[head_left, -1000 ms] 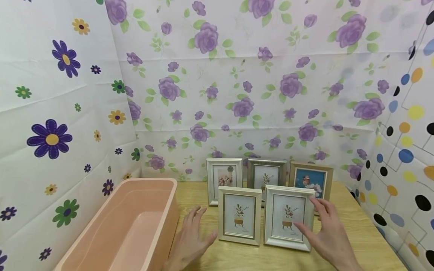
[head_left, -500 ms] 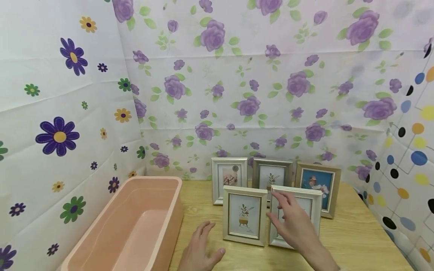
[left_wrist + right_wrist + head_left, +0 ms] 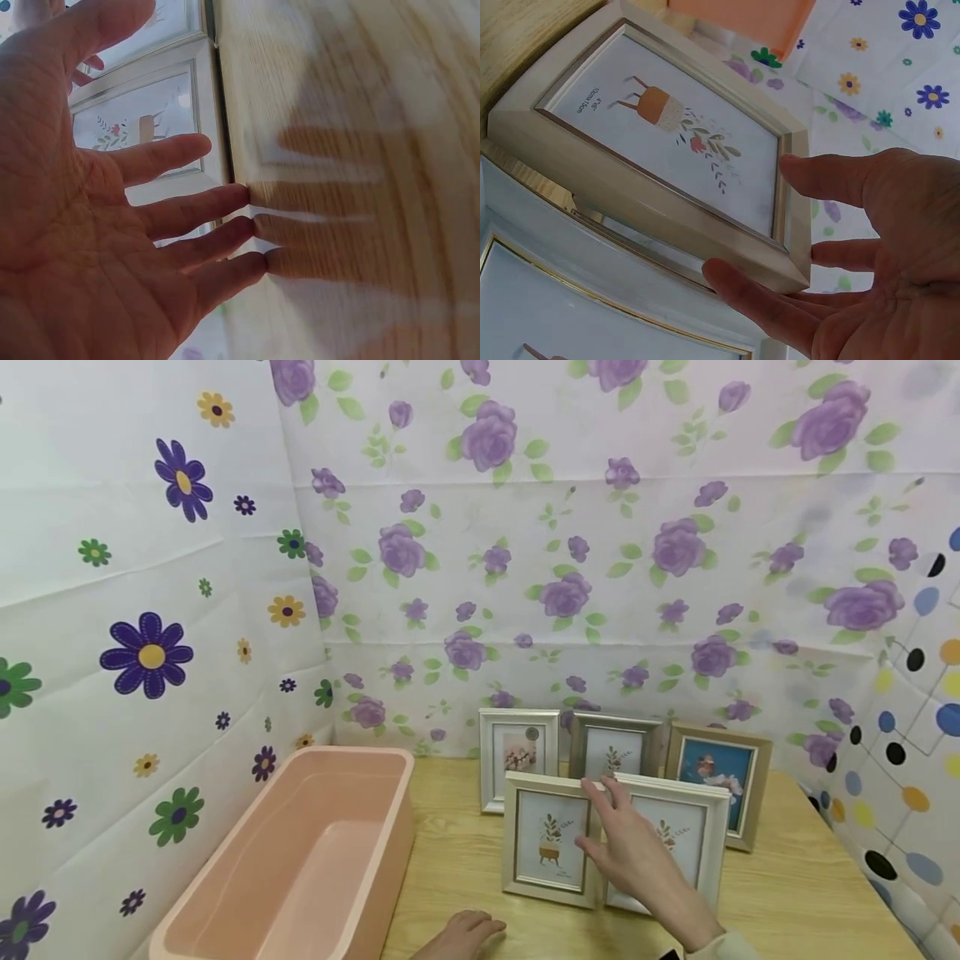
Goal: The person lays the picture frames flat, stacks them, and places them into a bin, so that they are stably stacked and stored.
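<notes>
Near the upper right corner of the front left cream picture frame [image 3: 511,835] is my right hand [image 3: 641,852]. Its thumb and fingers are spread around that corner, and a firm hold is not visible. In the right wrist view, the thumb overlaps the frame's top border [image 3: 799,217], and the index finger lies by its side. A silvery-white picture frame [image 3: 708,852] stands close to the right, partly behind my right forearm. Low in front of the frames is my left hand [image 3: 463,937], holding nothing. The left wrist view shows its fingers extended, with their tips close to the wooden table [image 3: 337,225].
Behind stand a silver frame [image 3: 491,760], a dark grey-brown frame [image 3: 652,743] and a tan frame with a blue picture [image 3: 757,793]. A deep pink plastic tub [image 3: 352,893] sits on the left. Flowered and dotted cloths hang around the table.
My right hand has moved left from the silvery-white frame to the cream frame's corner. My left hand has drawn down towards the lower edge. The head view has shifted slightly right.
</notes>
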The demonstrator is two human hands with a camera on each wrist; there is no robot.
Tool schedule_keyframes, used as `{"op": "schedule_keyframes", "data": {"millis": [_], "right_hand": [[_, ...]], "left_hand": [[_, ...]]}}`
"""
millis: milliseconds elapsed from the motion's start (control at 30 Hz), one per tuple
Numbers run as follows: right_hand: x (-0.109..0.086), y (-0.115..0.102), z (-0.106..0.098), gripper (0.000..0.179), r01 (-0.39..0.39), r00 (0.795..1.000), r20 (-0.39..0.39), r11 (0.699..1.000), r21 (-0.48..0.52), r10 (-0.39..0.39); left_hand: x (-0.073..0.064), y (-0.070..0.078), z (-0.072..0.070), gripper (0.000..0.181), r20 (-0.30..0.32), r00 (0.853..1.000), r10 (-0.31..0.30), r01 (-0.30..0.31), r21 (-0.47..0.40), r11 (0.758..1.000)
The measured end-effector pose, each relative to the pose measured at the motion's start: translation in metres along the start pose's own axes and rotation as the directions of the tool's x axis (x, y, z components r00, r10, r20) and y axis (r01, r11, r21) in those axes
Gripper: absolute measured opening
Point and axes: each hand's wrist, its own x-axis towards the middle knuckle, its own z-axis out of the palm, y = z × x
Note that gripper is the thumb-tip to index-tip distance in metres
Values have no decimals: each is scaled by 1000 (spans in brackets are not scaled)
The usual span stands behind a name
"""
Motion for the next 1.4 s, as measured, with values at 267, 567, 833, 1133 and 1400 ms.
{"op": "schedule_keyframes", "data": {"millis": [267,567,833,1133,1400], "right_hand": [[2,2,4,83,16,1000,22,1000,12,-16],[2,5,7,84,11,997,78,998,65,-16],[3,15,8,72,135,990,12,982,131,-138],[-5,20,16,66,132,991,-69,941,312,-116],[-25,13,20,72,-179,973,20,696,695,230]], "left_hand": [[-1,-2,-2,59,-26,996,88,-89,-8,996],[-4,-2,-1,57,-42,997,65,-67,-30,997],[-7,-6,-2,57,-89,989,116,-119,-24,993],[-23,26,-35,56,-149,973,-174,97,-421,902],[-34,60,-62,49,-245,831,-499,100,-817,568]]}}
